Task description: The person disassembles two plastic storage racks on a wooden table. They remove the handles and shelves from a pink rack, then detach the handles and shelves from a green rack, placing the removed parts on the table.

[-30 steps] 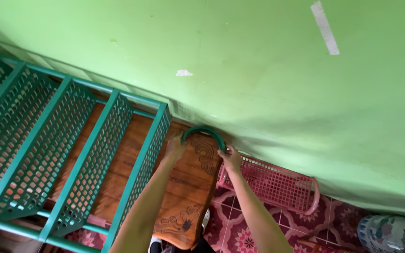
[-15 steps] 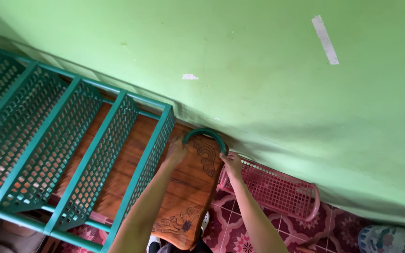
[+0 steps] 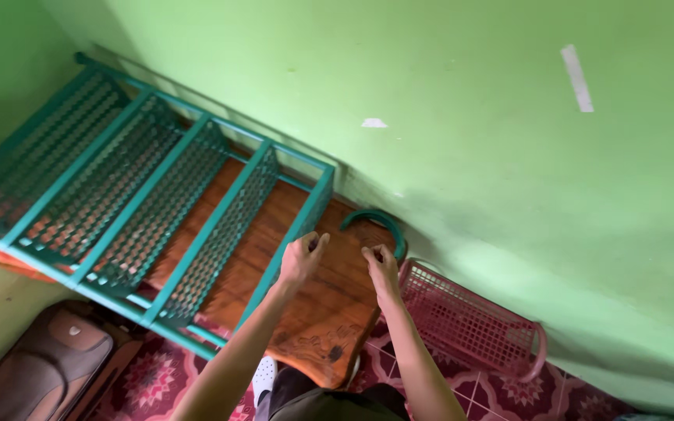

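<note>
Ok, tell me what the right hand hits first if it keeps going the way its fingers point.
Probably the green curved piece lying on the wooden bench just ahead of the right hand, then the green wall; depth is unclear.

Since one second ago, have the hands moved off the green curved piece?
Yes. Both the left hand and right hand drew back from the green curved piece against the wall, over the wooden board.

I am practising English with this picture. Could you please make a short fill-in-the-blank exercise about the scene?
1. Both hands, left and right, are over a carved ____ bench.
2. The curved green piece lies at the bench end nearest the ____.
3. The mesh basket right of the bench is ____.
4. The rack left of the hands is ____.

Missing words: wooden; wall; pink; green
</note>
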